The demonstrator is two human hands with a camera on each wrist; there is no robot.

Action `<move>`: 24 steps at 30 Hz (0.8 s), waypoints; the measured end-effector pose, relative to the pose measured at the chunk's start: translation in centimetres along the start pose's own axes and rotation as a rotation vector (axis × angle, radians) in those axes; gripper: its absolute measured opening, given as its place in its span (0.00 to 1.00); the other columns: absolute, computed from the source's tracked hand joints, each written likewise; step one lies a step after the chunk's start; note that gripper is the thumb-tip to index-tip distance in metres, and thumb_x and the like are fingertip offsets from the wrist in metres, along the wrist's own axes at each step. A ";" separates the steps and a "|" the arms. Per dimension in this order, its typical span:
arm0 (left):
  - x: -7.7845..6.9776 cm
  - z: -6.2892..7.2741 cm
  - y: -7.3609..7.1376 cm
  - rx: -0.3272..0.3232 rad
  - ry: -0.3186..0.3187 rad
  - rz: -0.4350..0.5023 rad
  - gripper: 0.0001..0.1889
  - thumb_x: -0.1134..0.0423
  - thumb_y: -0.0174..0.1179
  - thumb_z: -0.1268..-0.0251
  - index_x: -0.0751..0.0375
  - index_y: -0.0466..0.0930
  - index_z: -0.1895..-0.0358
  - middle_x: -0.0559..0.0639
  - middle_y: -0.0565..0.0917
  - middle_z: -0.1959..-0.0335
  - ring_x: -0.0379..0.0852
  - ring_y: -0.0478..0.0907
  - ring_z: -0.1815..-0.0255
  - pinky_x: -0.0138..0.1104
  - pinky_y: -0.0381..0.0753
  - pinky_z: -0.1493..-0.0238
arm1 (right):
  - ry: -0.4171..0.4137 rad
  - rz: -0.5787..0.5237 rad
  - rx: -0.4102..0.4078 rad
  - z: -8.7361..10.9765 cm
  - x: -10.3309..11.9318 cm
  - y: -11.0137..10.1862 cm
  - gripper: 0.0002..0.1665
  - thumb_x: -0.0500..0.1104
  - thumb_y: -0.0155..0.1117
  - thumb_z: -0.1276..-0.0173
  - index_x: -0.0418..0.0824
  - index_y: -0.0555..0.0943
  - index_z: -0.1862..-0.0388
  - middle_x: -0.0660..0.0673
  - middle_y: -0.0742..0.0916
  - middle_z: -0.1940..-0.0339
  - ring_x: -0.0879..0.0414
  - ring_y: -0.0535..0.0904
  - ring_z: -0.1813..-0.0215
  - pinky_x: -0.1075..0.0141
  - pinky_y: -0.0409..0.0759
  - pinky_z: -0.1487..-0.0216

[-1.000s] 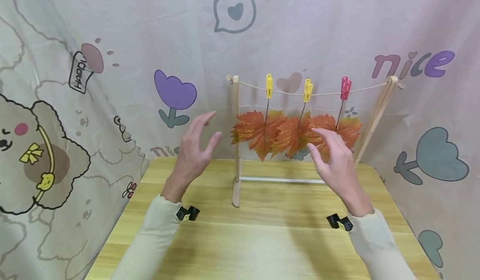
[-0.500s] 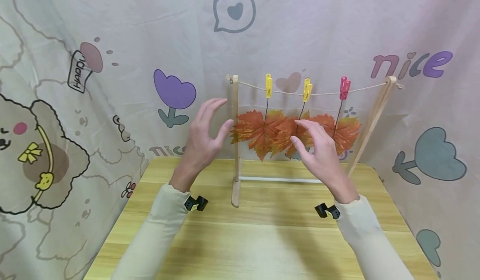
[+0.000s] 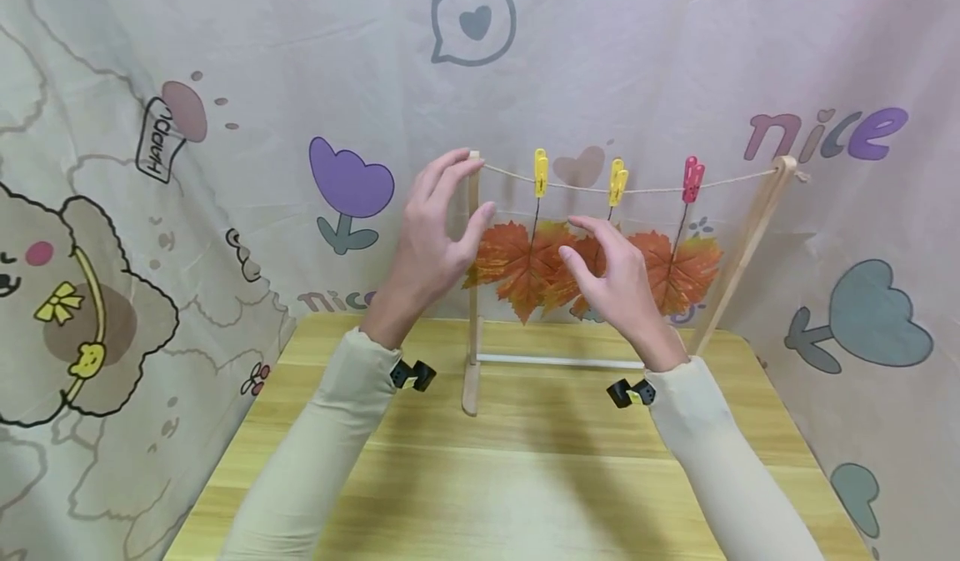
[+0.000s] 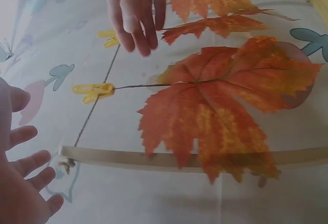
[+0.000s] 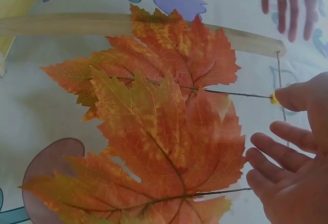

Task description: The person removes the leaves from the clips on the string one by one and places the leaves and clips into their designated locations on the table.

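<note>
Three orange-red maple leaves hang by dark stems from clothespins on a string between two wooden posts. The left leaf (image 3: 517, 265) and middle leaf hang from a yellow clothespin (image 3: 541, 173) and a second yellow clothespin (image 3: 617, 182); the right leaf (image 3: 678, 273) hangs from a pink clothespin (image 3: 693, 179). My left hand (image 3: 438, 232) is raised beside the left post (image 3: 474, 311), fingers relaxed and holding nothing. My right hand (image 3: 618, 282), also empty with thumb and fingers apart, is in front of the middle leaf, partly hiding it. In the right wrist view, fingertips come close to a leaf (image 5: 174, 131).
The rack's right post (image 3: 746, 252) leans outward, and a white crossbar (image 3: 555, 361) joins the posts low down. It stands at the back of a wooden table (image 3: 480, 478). A printed cloth (image 3: 645, 52) covers the wall behind and the sides.
My left hand has moved up and right to the top of the left post. My right hand has moved left and up, from the right leaf to the middle leaf. The leaves stay hanging.
</note>
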State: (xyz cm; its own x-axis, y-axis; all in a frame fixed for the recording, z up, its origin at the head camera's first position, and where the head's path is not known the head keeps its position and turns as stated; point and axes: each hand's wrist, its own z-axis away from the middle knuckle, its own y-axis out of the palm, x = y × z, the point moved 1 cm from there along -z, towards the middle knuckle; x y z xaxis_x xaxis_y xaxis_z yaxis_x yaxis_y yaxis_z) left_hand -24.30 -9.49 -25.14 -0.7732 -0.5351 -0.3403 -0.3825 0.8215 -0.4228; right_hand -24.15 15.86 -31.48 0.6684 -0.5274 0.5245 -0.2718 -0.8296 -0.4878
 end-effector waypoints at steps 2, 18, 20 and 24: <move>-0.1 -0.8 0.3 0.023 0.003 -0.013 0.24 0.54 0.60 0.25 0.59 0.76 0.31 0.53 0.71 0.27 0.44 0.62 0.24 0.42 0.57 0.23 | 0.022 0.005 0.004 -0.4 -0.1 0.0 0.26 0.45 0.66 0.25 0.42 0.78 0.31 0.44 0.83 0.34 0.46 0.76 0.32 0.44 0.73 0.33; -0.6 -4.6 1.0 0.190 -0.027 -0.135 0.23 0.52 0.57 0.22 0.58 0.77 0.32 0.51 0.79 0.32 0.47 0.64 0.23 0.46 0.42 0.19 | 0.095 -0.083 0.082 -3.1 -0.5 3.1 0.23 0.47 0.63 0.22 0.42 0.79 0.32 0.46 0.84 0.35 0.52 0.83 0.47 0.55 0.83 0.51; -0.6 -5.0 1.5 0.215 -0.039 -0.141 0.23 0.52 0.56 0.22 0.57 0.76 0.31 0.50 0.78 0.32 0.46 0.63 0.23 0.46 0.40 0.19 | 0.111 -0.127 0.082 -3.4 -0.6 3.1 0.22 0.47 0.63 0.22 0.43 0.80 0.33 0.46 0.84 0.36 0.54 0.83 0.43 0.55 0.84 0.48; -0.6 -5.6 2.2 0.236 -0.043 -0.159 0.21 0.53 0.56 0.22 0.57 0.78 0.33 0.50 0.79 0.33 0.46 0.66 0.25 0.47 0.39 0.19 | 0.141 -0.209 0.090 -3.9 -0.8 3.2 0.20 0.44 0.64 0.23 0.41 0.81 0.35 0.43 0.86 0.41 0.53 0.80 0.37 0.51 0.81 0.41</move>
State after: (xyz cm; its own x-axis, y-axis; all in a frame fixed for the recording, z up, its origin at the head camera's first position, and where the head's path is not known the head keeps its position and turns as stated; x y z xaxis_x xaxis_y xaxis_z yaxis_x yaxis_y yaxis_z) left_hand -27.57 -6.25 -21.17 -0.6889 -0.6653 -0.2876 -0.3645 0.6609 -0.6560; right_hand -28.28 12.91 -30.78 0.5989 -0.3717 0.7093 -0.0712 -0.9070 -0.4151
